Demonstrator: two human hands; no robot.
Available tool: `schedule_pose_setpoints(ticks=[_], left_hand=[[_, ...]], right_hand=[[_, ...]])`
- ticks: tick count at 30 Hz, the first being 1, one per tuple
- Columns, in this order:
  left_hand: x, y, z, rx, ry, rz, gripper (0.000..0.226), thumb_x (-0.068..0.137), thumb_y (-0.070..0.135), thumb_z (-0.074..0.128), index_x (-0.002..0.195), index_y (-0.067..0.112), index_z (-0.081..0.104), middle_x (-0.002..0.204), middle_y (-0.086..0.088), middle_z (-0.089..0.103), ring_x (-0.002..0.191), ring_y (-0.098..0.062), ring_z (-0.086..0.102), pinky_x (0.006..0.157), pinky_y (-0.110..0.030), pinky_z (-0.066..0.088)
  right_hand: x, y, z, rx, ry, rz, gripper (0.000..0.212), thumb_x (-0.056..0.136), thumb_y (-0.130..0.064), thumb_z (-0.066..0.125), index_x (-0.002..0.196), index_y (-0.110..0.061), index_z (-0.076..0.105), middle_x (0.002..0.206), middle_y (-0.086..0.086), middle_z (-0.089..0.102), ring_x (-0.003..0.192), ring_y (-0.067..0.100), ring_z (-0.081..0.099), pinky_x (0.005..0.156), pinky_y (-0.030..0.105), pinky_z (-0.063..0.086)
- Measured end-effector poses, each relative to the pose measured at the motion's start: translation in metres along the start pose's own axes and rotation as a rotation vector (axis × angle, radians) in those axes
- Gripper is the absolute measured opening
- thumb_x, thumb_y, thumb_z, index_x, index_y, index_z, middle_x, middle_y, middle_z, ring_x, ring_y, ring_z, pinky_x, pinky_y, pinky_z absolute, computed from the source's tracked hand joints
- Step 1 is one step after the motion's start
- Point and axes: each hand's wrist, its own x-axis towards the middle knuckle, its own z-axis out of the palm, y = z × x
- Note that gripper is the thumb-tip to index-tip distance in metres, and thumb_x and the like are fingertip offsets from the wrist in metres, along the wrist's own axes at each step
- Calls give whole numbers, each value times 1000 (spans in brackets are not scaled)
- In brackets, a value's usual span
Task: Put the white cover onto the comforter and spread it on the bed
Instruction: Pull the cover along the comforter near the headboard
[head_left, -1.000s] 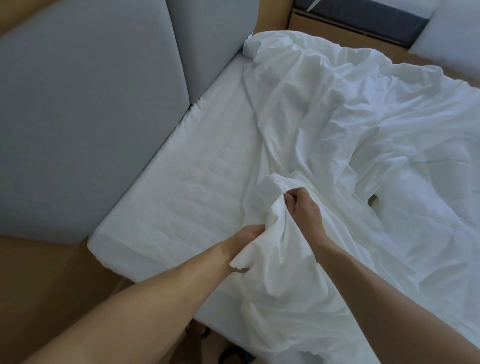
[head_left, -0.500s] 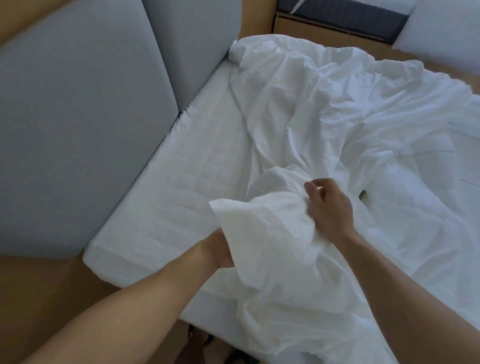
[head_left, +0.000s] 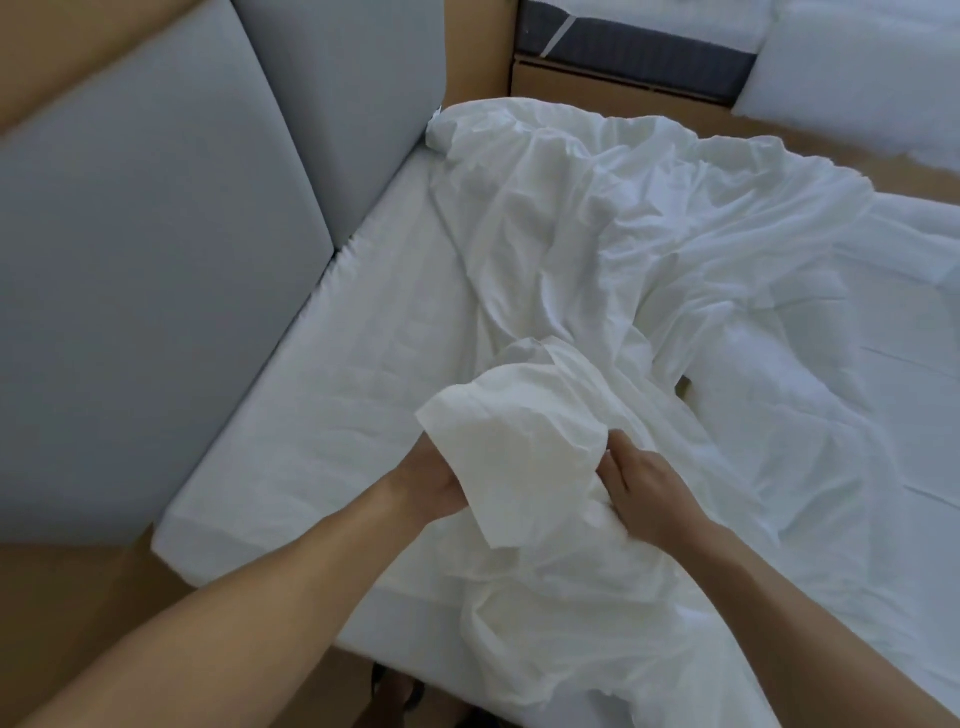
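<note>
The bed (head_left: 322, 426) fills most of the view, a thick rectangular mattress with rounded corners under a smooth white fitted sheet marked by faint square fold creases. Flat grey padded panels (head_left: 156, 291), matte and cloth-covered and meeting at straight seams, stand along the bed's left side. They are framed by tan wood-look boards (head_left: 62, 623) that also run below the bed's near left corner. Beyond the bed's far edge stands a second bed (head_left: 634, 52) with a dark grey mattress band on a tan base and a soft white pillow or quilt at its right end.

The white cover (head_left: 571, 249) is thin crumpled cotton. It lies heaped in long ridges over the bed's middle, from the far left corner down to the near edge, where it spills over. On the bed's right part is a puffier, smoother white layer, seemingly the comforter (head_left: 789, 447), though the two are hard to tell apart.

At the bed's near edge a stiff, squarish flap of the cover stands up. The left hand (head_left: 431, 483) reaches under this flap with its fingers hidden, so I cannot tell its grip. The right hand (head_left: 644, 493) grasps a bunched fold just beside the flap, fingers close together on top.
</note>
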Motion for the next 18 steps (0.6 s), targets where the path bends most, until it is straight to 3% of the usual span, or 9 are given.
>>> schedule_pose_setpoints(ticks=[2,4,6,8,10,12,14,16,18], left_hand=[[-11,8,9,-8,-74,27,41,92,11,43,76,20,80,81,-4,74,71,-19,71,60,-33,58],[-17,13,7,24,-129,16,36,90,13,52,69,21,80,73,0,73,65,-15,70,57,-28,56],[-22,16,1,34,-162,14,16,59,28,89,58,19,76,62,1,69,55,-13,67,50,-23,53],[-19,14,-7,65,-162,-39,43,24,31,101,56,17,75,60,-1,68,53,-14,66,48,-24,53],[-19,14,-4,67,-188,-75,33,41,20,98,66,12,78,67,-5,71,60,-17,69,53,-26,55],[-22,17,5,40,-68,-114,8,74,-2,70,71,4,74,64,-8,69,56,-17,67,50,-25,54],[-20,17,3,108,29,-142,34,95,-5,44,77,3,72,64,-7,69,54,-16,66,49,-23,52],[-27,20,9,214,-4,-167,33,102,6,41,91,4,72,77,-8,73,66,-19,71,56,-26,56],[-29,27,8,307,11,-208,31,99,16,46,82,7,70,71,-6,68,62,-18,67,54,-25,52]], right_hand=[[1,2,-4,-224,-31,26,36,96,-56,22,97,-27,44,74,-6,59,66,18,50,65,32,35],[1,-1,-10,-233,122,122,41,96,-57,32,107,-26,56,86,-9,64,74,14,54,70,31,39],[-5,-15,-14,24,400,39,54,90,-64,40,120,-24,59,99,-13,59,91,15,59,79,32,43],[-10,-34,-11,178,465,-206,65,84,-64,52,135,-25,52,124,-12,48,116,16,51,96,32,42],[-13,-50,0,121,207,-313,87,73,-69,63,147,-44,27,140,-17,32,132,12,34,109,31,32],[-12,-49,12,-2,55,-314,103,71,-64,71,149,-55,3,144,-14,29,134,14,33,108,35,36],[-10,-37,17,-87,31,-287,110,77,-52,74,146,-61,-11,138,-10,36,121,17,47,93,33,47],[-11,-30,16,-159,-30,-270,110,82,-42,71,140,-65,-19,127,-9,43,96,16,57,75,27,44],[-12,-32,13,-217,-53,-236,102,84,-36,66,144,-62,-13,118,-9,47,82,15,55,71,25,42]])
